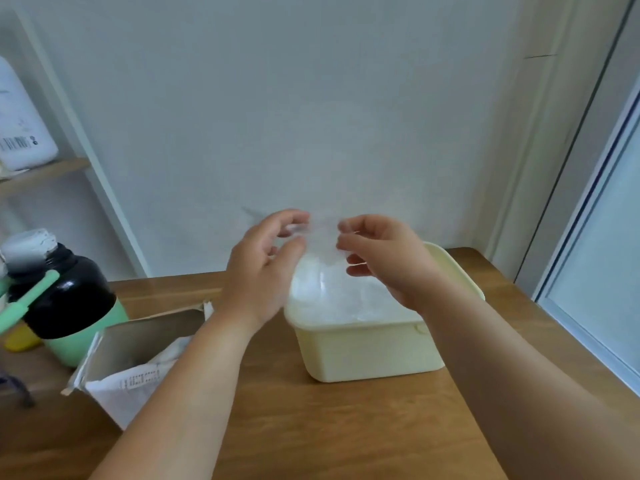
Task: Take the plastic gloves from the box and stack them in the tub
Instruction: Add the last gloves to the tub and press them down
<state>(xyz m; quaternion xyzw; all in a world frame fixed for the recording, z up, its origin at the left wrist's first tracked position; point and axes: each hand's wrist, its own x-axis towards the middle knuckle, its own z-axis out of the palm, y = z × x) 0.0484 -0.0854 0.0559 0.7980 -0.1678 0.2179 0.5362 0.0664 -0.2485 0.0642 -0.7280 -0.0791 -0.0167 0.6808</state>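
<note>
Hands: two, left hand [263,268] and right hand [384,258].
Clear plastic glove [322,237], held up between both hands: one.
Pale yellow tub [370,351]: one.
Heaped gloves [346,303] in the tub: several, clear layers overlapping, exact number cannot be told.
Opened cardboard box [149,337]: one.
Mint-green flask [69,306] with black top: one.
White bottle [20,126] with barcode: one.
Wooden shelf [45,171]: one.
Yellow object [20,339], partly hidden: one.
Wooden table [311,427]: one.

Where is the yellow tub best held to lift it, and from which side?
Probably under the rim of the tub, from its left and right sides: the rim juts out as a ledge, and the plastic gloves heaped inside block a grip from above.
</note>
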